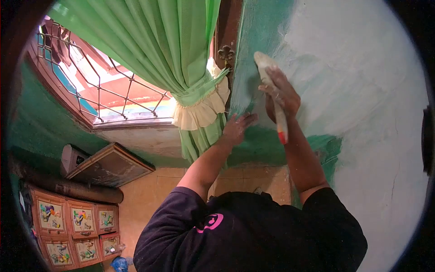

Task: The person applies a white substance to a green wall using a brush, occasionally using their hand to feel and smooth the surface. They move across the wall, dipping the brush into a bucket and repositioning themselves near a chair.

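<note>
My right hand (pixel 284 95) is closed round a paintbrush (pixel 264 65) smeared with white. Its bristle end points up at the wall near the window frame, and the red-tipped handle runs down past my wrist. White paint marks my fingers. Lower and to the left, my left hand (pixel 239 127) rests with fingers stretched out on the green wall, beside the curtain's edge. Around the brush, the wall (pixel 362 59) is mostly coated in uneven white, with green showing through along the window frame and low down.
A green curtain (pixel 158 41), tied with a cream ruffle (pixel 197 115), hangs by the barred window (pixel 122 97). A framed board (pixel 113 165) leans below it. At the lower left stands a wooden drawer cabinet (pixel 65 221), a dark roll (pixel 99 189) behind it. Tiles cover the floor (pixel 145 190).
</note>
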`<control>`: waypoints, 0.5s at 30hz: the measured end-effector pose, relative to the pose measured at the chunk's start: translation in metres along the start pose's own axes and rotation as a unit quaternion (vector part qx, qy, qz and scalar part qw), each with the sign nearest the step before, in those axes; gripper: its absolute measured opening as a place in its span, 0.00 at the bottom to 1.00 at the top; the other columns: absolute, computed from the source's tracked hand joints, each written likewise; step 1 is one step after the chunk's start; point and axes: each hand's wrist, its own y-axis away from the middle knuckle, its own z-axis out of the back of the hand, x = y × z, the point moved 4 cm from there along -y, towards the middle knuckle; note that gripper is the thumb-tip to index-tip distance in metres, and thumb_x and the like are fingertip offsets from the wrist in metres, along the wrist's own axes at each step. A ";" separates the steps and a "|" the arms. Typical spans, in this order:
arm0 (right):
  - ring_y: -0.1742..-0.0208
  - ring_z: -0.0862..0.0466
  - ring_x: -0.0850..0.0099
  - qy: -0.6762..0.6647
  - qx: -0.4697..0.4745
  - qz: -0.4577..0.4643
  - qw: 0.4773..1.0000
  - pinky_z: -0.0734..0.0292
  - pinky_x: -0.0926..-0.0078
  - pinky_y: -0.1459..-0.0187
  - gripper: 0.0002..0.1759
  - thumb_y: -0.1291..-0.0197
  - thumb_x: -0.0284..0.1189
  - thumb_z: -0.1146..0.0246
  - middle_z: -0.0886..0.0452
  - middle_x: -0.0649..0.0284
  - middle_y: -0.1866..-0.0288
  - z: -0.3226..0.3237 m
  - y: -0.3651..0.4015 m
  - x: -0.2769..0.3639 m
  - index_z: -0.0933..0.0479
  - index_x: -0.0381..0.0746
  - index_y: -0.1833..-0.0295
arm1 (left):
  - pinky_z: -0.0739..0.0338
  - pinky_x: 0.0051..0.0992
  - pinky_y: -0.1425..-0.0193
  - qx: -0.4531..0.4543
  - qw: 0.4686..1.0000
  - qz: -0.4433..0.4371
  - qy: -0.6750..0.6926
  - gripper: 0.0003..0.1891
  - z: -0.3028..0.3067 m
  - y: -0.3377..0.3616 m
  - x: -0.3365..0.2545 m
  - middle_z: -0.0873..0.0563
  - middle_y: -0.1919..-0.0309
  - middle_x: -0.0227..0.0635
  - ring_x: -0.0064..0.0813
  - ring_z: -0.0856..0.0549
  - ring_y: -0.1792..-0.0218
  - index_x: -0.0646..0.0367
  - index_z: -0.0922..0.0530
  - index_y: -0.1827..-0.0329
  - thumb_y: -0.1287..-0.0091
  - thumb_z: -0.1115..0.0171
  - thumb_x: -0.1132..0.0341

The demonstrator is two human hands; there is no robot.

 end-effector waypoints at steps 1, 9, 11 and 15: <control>0.44 0.21 0.59 0.006 0.041 -0.055 0.998 0.24 0.65 0.47 0.17 0.49 0.28 0.40 0.22 0.60 0.44 -0.012 0.025 -0.006 0.21 0.48 0.50 | 0.48 0.47 0.30 0.022 1.000 0.001 0.005 0.32 -0.004 0.001 0.000 0.40 0.30 0.26 0.26 0.41 0.30 0.46 0.37 0.32 0.43 0.46 0.60; 0.49 0.19 0.60 -0.084 0.357 -0.232 0.901 0.24 0.66 0.49 0.13 0.50 0.30 0.37 0.18 0.58 0.53 -0.053 0.134 -0.002 0.20 0.46 0.56 | 0.49 0.49 0.30 0.152 0.892 0.201 0.377 0.31 -0.036 0.007 0.016 0.35 0.32 0.29 0.28 0.40 0.30 0.48 0.33 0.35 0.47 0.42 0.62; 0.55 0.17 0.61 0.006 0.288 -0.200 0.936 0.22 0.67 0.54 0.10 0.47 0.28 0.38 0.17 0.58 0.57 -0.047 0.115 -0.031 0.20 0.45 0.58 | 0.49 0.49 0.30 0.103 0.993 0.004 0.054 0.33 -0.024 0.011 0.001 0.36 0.32 0.30 0.28 0.42 0.30 0.48 0.36 0.33 0.47 0.41 0.62; 0.51 0.17 0.59 0.006 0.021 -0.037 0.999 0.21 0.67 0.52 0.12 0.44 0.27 0.39 0.17 0.56 0.56 0.005 -0.035 -0.007 0.22 0.43 0.52 | 0.49 0.49 0.30 0.050 0.997 -0.005 0.053 0.35 -0.013 0.006 -0.002 0.36 0.32 0.32 0.29 0.44 0.29 0.48 0.39 0.31 0.47 0.42 0.63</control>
